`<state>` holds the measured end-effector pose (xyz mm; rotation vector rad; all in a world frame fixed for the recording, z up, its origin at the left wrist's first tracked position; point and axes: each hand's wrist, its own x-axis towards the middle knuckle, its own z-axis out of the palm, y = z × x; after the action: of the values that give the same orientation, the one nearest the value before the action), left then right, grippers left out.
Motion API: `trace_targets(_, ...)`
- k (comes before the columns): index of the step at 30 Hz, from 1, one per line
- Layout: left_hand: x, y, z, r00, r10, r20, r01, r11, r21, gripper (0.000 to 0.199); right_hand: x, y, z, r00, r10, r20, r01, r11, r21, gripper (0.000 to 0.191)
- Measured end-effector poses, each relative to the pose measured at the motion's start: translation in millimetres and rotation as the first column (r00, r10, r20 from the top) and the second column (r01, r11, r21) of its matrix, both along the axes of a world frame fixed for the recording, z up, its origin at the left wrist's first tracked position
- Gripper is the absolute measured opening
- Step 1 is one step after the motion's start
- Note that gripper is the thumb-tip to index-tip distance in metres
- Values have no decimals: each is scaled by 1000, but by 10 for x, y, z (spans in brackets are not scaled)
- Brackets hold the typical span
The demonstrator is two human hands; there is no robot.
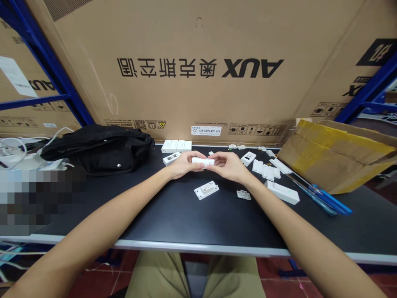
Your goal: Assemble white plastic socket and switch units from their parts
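**Our hands on a white plastic socket piece [203, 162], held over the black workbench [173, 219].**

The fingers of our left hand [184, 163] and our right hand [226, 164] are closed on its two ends, gripping it between them. Measured from that piece, a white wall plate [206, 190] lies just in front, a row of white modules [176, 145] sits just behind, and a black bag [99, 149] lies well to the left. Well to the right are blue-handled tools [325, 200] and a yellow-taped cardboard flap [335, 157].
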<state>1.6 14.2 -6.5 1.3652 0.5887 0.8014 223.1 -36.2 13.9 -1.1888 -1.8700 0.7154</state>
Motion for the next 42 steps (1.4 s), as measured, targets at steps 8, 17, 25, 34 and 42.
trace_targets(8, 19, 21, -28, 1000, 17, -20, -17, 1000, 21, 49, -4, -14, 58, 989, 3, 150, -7, 1000, 26, 41)
trace_targets(17, 71, 60, -51, 984, 128, -121, -116, 988, 101, 34, 776, 82, 332, 787, -316, 530, 262, 949, 176, 19)
trace_targets(25, 74, 35, 6, 886, 237, -398, -109, 942, 318, 44, 918, 87, 272, 750, -174, 638, 212, 977, 17, 12)
trace_targets(34, 75, -6, 23, 788, 390, -477, -52, 814, 579, 33, 857, 66, 281, 754, 18, 657, 96, 986, -138, 8)
trace_targets(42, 52, -6, 18, 796, 378, -472, 41, 745, 665, 23, 806, 61, 292, 730, 50, 682, 67, 987, -144, 18)
